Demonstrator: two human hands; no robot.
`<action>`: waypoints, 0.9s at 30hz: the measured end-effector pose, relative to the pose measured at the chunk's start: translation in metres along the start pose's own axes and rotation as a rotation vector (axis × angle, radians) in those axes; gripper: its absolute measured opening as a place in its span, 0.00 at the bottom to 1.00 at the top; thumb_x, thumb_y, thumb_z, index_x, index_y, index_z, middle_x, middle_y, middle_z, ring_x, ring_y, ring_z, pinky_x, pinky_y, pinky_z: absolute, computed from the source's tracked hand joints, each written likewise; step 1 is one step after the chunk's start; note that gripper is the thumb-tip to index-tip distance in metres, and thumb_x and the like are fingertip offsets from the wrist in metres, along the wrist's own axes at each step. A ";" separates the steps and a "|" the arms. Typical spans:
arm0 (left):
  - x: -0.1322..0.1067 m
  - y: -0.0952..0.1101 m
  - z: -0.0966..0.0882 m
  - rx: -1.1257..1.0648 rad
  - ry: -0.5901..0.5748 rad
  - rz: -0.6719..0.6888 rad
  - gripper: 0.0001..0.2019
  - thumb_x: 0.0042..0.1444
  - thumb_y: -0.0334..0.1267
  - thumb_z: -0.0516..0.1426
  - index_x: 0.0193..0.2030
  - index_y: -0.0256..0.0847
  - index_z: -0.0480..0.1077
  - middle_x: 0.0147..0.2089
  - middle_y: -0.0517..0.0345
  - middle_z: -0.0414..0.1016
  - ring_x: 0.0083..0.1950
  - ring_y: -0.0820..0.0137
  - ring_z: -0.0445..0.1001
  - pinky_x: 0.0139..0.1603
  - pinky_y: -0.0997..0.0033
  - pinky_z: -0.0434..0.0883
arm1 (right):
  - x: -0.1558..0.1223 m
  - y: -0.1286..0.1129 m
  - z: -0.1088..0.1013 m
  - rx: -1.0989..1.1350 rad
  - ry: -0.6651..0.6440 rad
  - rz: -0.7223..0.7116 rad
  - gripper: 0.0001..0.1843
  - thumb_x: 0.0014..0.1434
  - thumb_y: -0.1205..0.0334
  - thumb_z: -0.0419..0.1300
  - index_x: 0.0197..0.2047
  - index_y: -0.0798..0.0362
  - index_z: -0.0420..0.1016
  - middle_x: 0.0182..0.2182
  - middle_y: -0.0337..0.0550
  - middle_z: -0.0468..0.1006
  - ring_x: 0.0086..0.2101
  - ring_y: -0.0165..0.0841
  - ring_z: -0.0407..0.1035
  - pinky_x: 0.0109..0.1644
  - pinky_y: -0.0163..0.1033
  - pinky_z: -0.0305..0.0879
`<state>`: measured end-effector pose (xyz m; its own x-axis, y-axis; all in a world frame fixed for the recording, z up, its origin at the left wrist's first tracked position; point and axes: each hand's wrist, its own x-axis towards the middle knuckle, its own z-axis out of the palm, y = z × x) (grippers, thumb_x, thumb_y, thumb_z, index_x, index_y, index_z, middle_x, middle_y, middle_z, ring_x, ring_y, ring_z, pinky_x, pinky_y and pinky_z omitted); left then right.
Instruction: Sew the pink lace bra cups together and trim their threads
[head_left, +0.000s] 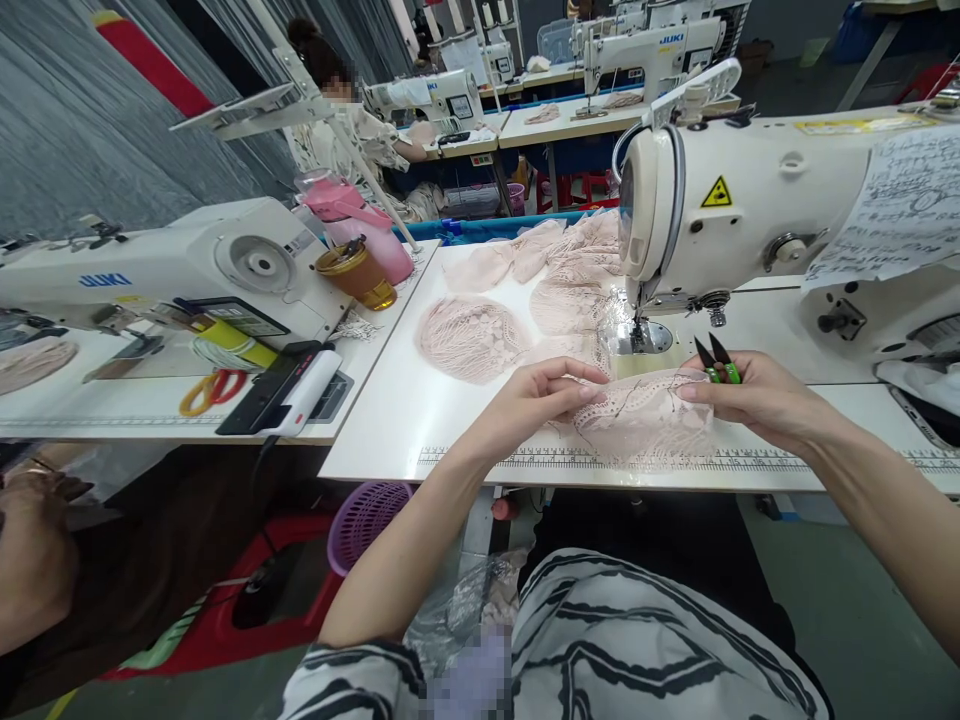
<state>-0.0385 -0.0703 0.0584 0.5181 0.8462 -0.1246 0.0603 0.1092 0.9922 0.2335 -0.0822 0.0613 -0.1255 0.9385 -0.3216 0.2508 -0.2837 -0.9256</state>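
A pale pink lace piece [649, 420] is stretched between my two hands, just in front of the sewing machine's needle area [641, 335]. My left hand [544, 395] pinches its left end between thumb and fingers. At its upper right edge, my right hand [757, 395] grips the lace and also keeps a pair of thread snips [718, 362] with green handles tucked in the fingers, dark blades pointing up and away. More pink lace pieces [474, 338] lie flat on the white table to the left of and behind the needle.
The machine head [750, 200] stands over the table's right side, with a handwritten paper [892, 205] on it. A ruler strip [525, 458] runs along the front edge. Left are another sewing machine [187, 270], scissors [212, 391], a brown cup [356, 275] and a co-worker's arm [34, 550].
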 end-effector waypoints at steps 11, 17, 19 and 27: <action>0.000 -0.001 -0.002 -0.039 -0.029 -0.020 0.12 0.56 0.42 0.63 0.46 0.43 0.75 0.34 0.61 0.78 0.35 0.79 0.74 0.35 0.83 0.69 | -0.001 -0.003 0.007 0.049 -0.022 -0.039 0.24 0.40 0.47 0.74 0.35 0.53 0.74 0.20 0.32 0.58 0.20 0.21 0.45 0.24 0.34 0.39; 0.005 0.004 0.003 -0.045 -0.140 -0.043 0.16 0.51 0.39 0.67 0.47 0.40 0.74 0.33 0.60 0.78 0.34 0.77 0.75 0.37 0.78 0.70 | -0.005 -0.013 0.014 0.017 -0.068 -0.082 0.25 0.37 0.48 0.75 0.32 0.54 0.74 0.19 0.32 0.58 0.21 0.22 0.47 0.24 0.34 0.39; 0.006 0.005 0.004 -0.036 -0.131 -0.055 0.14 0.52 0.40 0.66 0.45 0.39 0.75 0.34 0.59 0.79 0.34 0.76 0.75 0.37 0.79 0.69 | -0.006 -0.014 0.015 0.012 -0.071 -0.089 0.24 0.38 0.48 0.75 0.32 0.54 0.74 0.19 0.31 0.58 0.21 0.22 0.47 0.24 0.34 0.39; 0.002 0.005 0.004 0.003 -0.026 -0.052 0.12 0.54 0.41 0.64 0.43 0.40 0.77 0.38 0.56 0.80 0.37 0.74 0.76 0.37 0.77 0.69 | -0.005 -0.011 0.014 0.004 -0.059 -0.086 0.21 0.40 0.50 0.74 0.34 0.53 0.76 0.21 0.34 0.62 0.22 0.24 0.49 0.25 0.34 0.41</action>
<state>-0.0334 -0.0700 0.0626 0.5363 0.8255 -0.1758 0.0906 0.1508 0.9844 0.2180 -0.0867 0.0707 -0.2031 0.9461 -0.2524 0.2331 -0.2036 -0.9509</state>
